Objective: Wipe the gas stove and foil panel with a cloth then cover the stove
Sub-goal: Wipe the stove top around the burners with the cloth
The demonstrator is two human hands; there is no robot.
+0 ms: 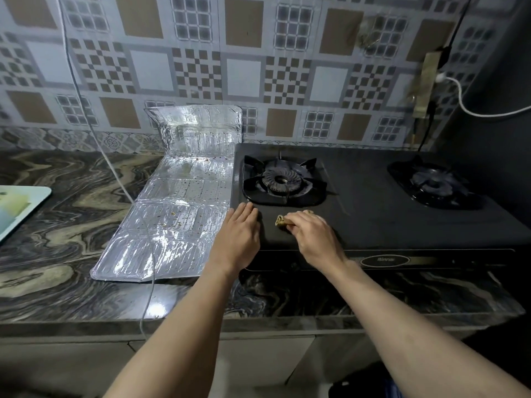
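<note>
Head view: the right hand (pixel 313 234) grips a small cloth (pixel 283 220) on the near left part of the black stove (pixel 373 202). The left hand (pixel 240 231) lies flat beside it, fingers straight. Foil (pixel 172 219) lies left of the stove.

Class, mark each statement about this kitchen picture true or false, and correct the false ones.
1. The right hand holds a cloth on the stove. True.
2. The left hand grips a sponge. False: it lies flat and open on the stove's left edge.
3. The foil panel lies left of the stove. True.
4. A pot sits on the left burner. False: the burner is bare.
5. The foil panel is spotless. False: crumbs and specks dot it.
</note>
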